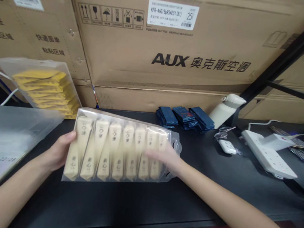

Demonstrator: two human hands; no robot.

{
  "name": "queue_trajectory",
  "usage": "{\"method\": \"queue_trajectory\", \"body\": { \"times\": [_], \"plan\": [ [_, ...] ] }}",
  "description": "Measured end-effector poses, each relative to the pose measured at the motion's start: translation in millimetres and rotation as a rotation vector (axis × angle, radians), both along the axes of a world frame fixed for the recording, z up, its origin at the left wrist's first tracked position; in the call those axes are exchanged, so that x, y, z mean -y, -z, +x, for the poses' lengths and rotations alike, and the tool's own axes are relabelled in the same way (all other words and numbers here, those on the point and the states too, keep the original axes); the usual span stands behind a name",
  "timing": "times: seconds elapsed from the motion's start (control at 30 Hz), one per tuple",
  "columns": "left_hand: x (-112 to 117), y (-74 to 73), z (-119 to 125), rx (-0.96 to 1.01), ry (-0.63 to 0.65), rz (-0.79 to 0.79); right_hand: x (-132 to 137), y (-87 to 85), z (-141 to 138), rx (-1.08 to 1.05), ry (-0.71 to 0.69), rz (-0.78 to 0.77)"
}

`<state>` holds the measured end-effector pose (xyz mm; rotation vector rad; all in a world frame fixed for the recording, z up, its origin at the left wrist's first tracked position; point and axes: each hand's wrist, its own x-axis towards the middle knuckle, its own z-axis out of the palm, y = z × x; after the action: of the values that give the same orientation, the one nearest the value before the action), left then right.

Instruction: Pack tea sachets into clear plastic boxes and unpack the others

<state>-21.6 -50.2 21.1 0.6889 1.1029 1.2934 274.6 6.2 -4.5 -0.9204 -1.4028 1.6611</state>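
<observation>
A clear plastic pack (128, 120) is tilted up above the black table, filled with a row of cream sachets (118, 169) with dark lettering. My left hand (61, 150) is closed on the pack's left end, the thumb on its edge and the other fingers mostly hidden behind. At the other end, my right hand (166, 156) reaches into the pack through its right side. Its fingers look stretched out over the sachets, partly blurred by the plastic. The flap (177, 147) with a hanging hole sticks out beside my right wrist.
On the black table (206, 166) are dark blue sachets (183, 116), a white bottle (227, 109), a white earphone case (226, 147) and a power strip (269, 155). Yellow sachets (46, 87) in a clear pack stand at left, near a translucent sleeve (10, 125). Large cartons (120, 57) stand behind.
</observation>
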Motion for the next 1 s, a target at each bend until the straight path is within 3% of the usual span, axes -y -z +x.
{"method": "queue_trajectory", "body": {
  "times": [0.07,0.23,0.4,0.57,0.73,1.0],
  "plan": [
    [-3,4.1,1,-0.045,0.024,0.002,3,-3.5,-1,0.055,-0.020,0.076],
    [2,32.6,-10,-0.153,0.216,0.077,8,-12.0,1,0.070,-0.082,0.300],
    [7,39.0,-11,-0.192,0.287,0.082,10,-8.7,3,0.067,-0.069,0.188],
    [1,25.8,9,-0.296,0.124,0.125,5,-9.3,3,0.141,0.008,0.206],
    [-3,16.3,25,-0.217,0.079,0.127,-3,-17.2,10,0.231,0.066,0.206],
    [-11,11.0,17,-0.014,-0.146,0.047,-23,-22.7,21,0.020,0.220,0.165]
  ]
}}
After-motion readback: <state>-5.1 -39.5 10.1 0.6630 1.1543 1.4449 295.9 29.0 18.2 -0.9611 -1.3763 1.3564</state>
